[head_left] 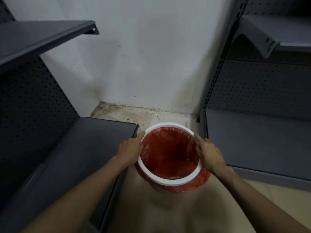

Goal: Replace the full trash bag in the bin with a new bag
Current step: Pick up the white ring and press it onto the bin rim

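left grip: left hand (130, 149) lies against the left side of the white ring (170, 180), fingers mostly straight along its outer edge, pressing rather than pinching; thumb position hard to tell.
right grip: right hand (207, 154) mirrors it on the right side, fingers laid along the ring, lightly curved; whether any finger hooks under the rim cannot be told.
why held so: likely both palms are seating or steadying the ring, which clamps the bag mouth to the bin.
task's thing: red bag (168, 155) lines the bin's inside, looks empty and slack; its spare edge hangs out below the ring on the near and right side.
stage (judgement): probably the new bag is in and the ring is being set.
bin: stands on the floor (176, 207) in a gap between two dark shelves (94, 142), near the wall (143, 56).
hidden: the bin's body is almost wholly covered by ring and bag; no full bag in view; bag bottom dark, contents unclear.
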Demonstrator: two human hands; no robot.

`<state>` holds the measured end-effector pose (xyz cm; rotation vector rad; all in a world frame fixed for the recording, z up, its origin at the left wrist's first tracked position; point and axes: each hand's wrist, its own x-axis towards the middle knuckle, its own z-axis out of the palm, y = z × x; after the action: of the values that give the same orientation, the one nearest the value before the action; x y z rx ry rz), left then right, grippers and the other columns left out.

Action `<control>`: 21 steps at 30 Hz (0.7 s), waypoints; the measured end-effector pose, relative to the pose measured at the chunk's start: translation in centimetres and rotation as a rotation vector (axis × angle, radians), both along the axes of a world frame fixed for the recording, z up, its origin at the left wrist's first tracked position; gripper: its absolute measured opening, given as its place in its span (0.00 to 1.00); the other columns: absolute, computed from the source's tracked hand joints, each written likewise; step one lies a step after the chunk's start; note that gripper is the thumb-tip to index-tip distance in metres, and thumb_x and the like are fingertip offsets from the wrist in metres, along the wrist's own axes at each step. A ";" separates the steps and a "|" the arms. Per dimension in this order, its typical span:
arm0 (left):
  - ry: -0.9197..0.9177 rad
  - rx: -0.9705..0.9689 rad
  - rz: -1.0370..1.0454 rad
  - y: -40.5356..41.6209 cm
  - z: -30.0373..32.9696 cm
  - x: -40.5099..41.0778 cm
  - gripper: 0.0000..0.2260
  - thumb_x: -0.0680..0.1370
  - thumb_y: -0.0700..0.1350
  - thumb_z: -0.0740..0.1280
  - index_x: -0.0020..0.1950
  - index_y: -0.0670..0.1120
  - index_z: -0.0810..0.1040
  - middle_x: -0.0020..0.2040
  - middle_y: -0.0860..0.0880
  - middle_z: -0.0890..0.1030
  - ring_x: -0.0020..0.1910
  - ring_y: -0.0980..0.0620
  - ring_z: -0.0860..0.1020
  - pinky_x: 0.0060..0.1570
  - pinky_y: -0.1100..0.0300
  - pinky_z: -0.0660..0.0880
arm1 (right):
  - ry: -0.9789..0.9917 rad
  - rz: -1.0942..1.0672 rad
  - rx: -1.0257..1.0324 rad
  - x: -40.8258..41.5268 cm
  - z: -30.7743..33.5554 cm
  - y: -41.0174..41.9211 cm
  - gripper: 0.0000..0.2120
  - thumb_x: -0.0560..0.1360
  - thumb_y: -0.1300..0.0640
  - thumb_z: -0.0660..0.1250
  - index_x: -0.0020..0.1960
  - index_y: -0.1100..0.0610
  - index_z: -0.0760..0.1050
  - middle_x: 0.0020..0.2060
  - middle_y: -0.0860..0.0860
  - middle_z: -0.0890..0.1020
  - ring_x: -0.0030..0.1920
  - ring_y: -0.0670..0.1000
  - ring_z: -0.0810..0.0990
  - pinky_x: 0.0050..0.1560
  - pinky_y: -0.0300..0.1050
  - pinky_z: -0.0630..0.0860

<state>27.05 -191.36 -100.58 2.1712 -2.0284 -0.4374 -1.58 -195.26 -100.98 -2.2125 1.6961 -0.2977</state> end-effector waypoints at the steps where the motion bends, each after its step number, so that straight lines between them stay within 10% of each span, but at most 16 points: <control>1: 0.001 0.015 0.000 -0.2 0.0 0.0 0.23 0.83 0.49 0.53 0.78 0.58 0.53 0.46 0.47 0.81 0.39 0.49 0.80 0.39 0.53 0.78 | 0.012 0.002 0.005 0.0 -0.1 -0.1 0.21 0.82 0.55 0.53 0.74 0.49 0.58 0.50 0.59 0.75 0.45 0.61 0.79 0.48 0.56 0.78; 21: -0.009 0.121 -0.050 -0.2 0.9 0.3 0.23 0.81 0.59 0.56 0.75 0.58 0.56 0.52 0.51 0.82 0.43 0.52 0.81 0.40 0.57 0.76 | 0.026 0.030 0.068 -0.5 0.5 0.1 0.22 0.81 0.45 0.55 0.73 0.46 0.57 0.50 0.57 0.74 0.41 0.56 0.80 0.46 0.53 0.81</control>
<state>27.36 -191.54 -99.72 2.1975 -2.1171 -0.5715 -2.10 -195.11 -100.49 -2.1990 1.6591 -0.2017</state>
